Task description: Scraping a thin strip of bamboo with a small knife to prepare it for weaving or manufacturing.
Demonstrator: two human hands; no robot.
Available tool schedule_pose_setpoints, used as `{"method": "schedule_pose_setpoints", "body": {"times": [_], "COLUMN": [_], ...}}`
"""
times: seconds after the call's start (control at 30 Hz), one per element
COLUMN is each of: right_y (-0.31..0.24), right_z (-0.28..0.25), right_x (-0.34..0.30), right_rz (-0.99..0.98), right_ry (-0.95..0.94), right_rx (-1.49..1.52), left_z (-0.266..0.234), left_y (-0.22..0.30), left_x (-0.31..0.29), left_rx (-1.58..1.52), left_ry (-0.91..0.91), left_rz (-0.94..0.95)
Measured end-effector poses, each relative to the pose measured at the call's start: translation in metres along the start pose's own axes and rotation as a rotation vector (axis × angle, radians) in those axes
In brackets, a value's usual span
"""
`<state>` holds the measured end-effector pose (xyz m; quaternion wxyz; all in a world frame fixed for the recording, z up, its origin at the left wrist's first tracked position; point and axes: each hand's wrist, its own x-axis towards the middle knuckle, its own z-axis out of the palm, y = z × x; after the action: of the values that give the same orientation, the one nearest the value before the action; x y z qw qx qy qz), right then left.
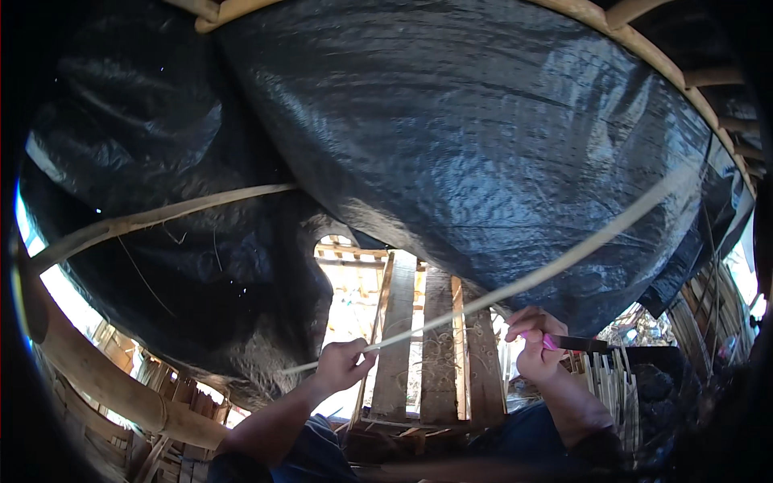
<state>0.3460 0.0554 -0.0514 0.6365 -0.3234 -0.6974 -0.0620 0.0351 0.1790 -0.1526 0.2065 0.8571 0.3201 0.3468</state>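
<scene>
A long pale bamboo strip (555, 267) slants across the view, rising from lower left to upper right. My left hand (345, 365) is closed around it near its lower end, whose tip sticks out to the left. My right hand (538, 344) is just under the strip's middle, closed on a knife-like tool (578, 344). Pink shows beside my fingers, and a dark length points right; I cannot make out its cutting edge. Whether my right fingertips touch the strip, I cannot tell.
Black plastic sheeting (451, 137) hangs in front, under curved bamboo poles (636, 40). Another pole (161, 213) crosses at left, above a thick bamboo pole (105, 374). Wooden planks (439, 362) with shavings lie between my hands. Upright split slats (612, 386) stand right of my forearm.
</scene>
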Motion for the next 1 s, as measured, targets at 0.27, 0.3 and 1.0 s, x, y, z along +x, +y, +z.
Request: {"method": "schedule_pose_setpoints", "body": {"times": [0.27, 0.3, 1.0], "right_y": [-0.001, 0.000, -0.001], "right_z": [-0.027, -0.031, -0.058], "right_x": [-0.010, -0.011, -0.008], "right_rz": [0.074, 0.077, 0.094], "right_ry": [-0.037, -0.051, -0.016], "right_rx": [-0.026, -0.047, -0.127], "left_z": [0.000, -0.011, -0.140], "left_y": [-0.021, -0.013, 0.049], "left_x": [-0.026, -0.028, -0.087], "left_rx": [-0.288, -0.284, 0.013], "left_ry": [0.316, 0.310, 0.235], "left_rz": [-0.296, -0.287, -0.537]}}
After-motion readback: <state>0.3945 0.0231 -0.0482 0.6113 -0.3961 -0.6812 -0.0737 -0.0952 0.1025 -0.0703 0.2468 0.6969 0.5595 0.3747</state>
